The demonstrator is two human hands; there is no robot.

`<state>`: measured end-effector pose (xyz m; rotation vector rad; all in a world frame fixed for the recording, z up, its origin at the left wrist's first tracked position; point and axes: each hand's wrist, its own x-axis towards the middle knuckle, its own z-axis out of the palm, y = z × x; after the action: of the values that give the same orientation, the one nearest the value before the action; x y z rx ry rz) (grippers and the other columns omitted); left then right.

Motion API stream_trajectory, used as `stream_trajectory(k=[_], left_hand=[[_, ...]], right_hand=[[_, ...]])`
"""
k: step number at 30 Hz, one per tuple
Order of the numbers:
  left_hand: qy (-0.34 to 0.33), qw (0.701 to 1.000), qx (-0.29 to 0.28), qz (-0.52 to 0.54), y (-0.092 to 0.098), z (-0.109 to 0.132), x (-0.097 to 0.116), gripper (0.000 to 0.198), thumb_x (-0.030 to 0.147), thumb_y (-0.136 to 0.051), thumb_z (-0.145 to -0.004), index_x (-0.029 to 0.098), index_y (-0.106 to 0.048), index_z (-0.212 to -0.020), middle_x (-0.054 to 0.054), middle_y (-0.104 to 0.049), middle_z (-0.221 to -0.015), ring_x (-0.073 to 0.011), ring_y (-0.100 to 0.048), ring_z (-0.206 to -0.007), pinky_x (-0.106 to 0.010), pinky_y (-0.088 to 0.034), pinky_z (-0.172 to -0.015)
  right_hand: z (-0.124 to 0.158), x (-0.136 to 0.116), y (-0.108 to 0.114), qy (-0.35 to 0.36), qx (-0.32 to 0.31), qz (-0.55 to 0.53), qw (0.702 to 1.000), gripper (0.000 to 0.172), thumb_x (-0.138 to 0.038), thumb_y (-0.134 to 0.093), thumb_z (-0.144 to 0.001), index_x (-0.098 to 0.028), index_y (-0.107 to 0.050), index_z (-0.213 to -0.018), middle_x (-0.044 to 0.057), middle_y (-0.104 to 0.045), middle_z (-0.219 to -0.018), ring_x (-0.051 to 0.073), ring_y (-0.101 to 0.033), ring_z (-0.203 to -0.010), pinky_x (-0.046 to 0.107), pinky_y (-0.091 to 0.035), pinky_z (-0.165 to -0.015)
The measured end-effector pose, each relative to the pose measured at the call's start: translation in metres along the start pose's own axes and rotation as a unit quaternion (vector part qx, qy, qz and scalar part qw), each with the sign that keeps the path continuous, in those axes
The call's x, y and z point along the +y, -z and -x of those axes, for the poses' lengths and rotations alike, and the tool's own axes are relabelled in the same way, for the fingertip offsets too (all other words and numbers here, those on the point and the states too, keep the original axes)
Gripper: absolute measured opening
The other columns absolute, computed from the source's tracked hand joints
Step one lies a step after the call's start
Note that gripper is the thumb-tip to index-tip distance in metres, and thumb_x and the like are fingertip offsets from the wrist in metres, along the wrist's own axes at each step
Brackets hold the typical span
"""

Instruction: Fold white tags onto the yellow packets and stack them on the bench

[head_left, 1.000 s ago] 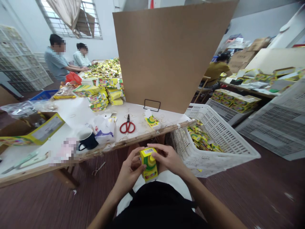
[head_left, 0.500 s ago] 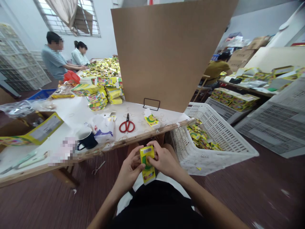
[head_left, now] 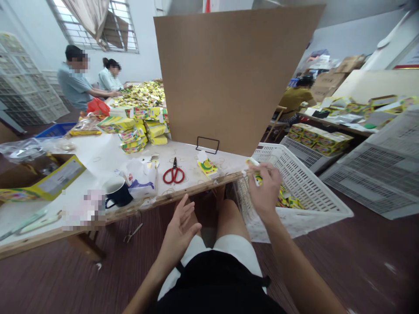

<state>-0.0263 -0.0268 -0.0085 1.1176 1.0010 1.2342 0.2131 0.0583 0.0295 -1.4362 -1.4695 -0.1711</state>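
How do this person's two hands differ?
The left hand is empty, while the right hand seems to grip a small box, mostly hidden from view. The left hand is open, thumb apart; the right hand is curled. The left hand is held close in, the right hand farther out, by the white crate. Both are bare.

Yellow-and-white packet (head_left: 253, 162), partly hidden, in the right hand (head_left: 266, 186)

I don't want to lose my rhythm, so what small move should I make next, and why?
I'd probably bring the right hand over the middle of the white crate and loosen its grip: that hand seems to hold a small box, partly hidden, near the crate's edge, and yellow packets lie inside.
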Motion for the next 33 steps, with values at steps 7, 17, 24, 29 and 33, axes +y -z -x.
stream_trajectory(k=[7, 17, 24, 29, 33], left_hand=[[0.033, 0.999, -0.029, -0.024, -0.003, 0.000, -0.002, 0.056, 0.027, -0.068, -0.075, 0.017, -0.049, -0.126, -0.016, -0.058, -0.124, -0.0271, -0.052, -0.120, -0.045, -0.038, -0.104], [0.047, 0.999, 0.002, 0.017, 0.010, -0.003, -0.002, 0.047, 0.036, -0.072, -0.071, 0.014, -0.062, -0.112, -0.016, -0.070, -0.107, -0.0276, -0.063, -0.104, -0.043, -0.043, -0.098], [0.142, 0.945, 0.045, 0.289, 0.009, -0.013, -0.010, 0.049, 0.051, -0.054, -0.082, 0.012, -0.061, -0.111, -0.017, -0.065, -0.117, -0.0281, -0.058, -0.112, -0.043, -0.045, -0.096], [0.071, 0.952, 0.029, 0.296, 0.011, -0.008, -0.003, 0.047, 0.047, -0.055, -0.083, 0.012, -0.061, -0.113, -0.016, -0.065, -0.117, -0.0300, -0.057, -0.113, -0.044, -0.045, -0.096], [0.071, 0.955, -0.001, 0.286, 0.010, -0.005, -0.003, 0.044, 0.044, -0.060, -0.081, 0.010, -0.064, -0.108, -0.017, -0.068, -0.109, -0.0303, -0.062, -0.104, -0.042, -0.048, -0.091]], right_hand=[[-0.015, 0.005, -0.083, 0.060, -0.301, 0.124, 0.944, 0.049, -0.035, -0.059, -0.081, -0.021, -0.049, -0.128, 0.010, -0.044, -0.138, 0.028, -0.035, -0.125, 0.044, -0.025, -0.100], [-0.017, -0.021, -0.096, 0.076, -0.349, 0.106, 0.928, 0.023, -0.024, -0.048, -0.090, -0.015, -0.068, -0.084, 0.012, -0.071, -0.092, 0.023, -0.061, -0.091, 0.038, -0.028, -0.092], [0.063, -0.091, -0.006, 0.240, -0.331, -0.127, 0.904, 0.017, -0.022, -0.047, -0.092, -0.021, -0.061, -0.083, 0.001, -0.071, -0.092, 0.015, -0.063, -0.085, 0.035, -0.033, -0.086], [0.085, -0.097, 0.004, 0.260, -0.322, -0.218, 0.884, 0.011, -0.020, -0.052, -0.089, -0.021, -0.058, -0.080, 0.001, -0.072, -0.089, 0.014, -0.064, -0.078, 0.035, -0.035, -0.077], [0.078, -0.093, 0.003, 0.248, -0.346, -0.252, 0.869, 0.014, -0.035, -0.061, -0.083, -0.023, -0.061, -0.091, 0.003, -0.070, -0.102, 0.018, -0.062, -0.091, 0.035, -0.035, -0.084]])
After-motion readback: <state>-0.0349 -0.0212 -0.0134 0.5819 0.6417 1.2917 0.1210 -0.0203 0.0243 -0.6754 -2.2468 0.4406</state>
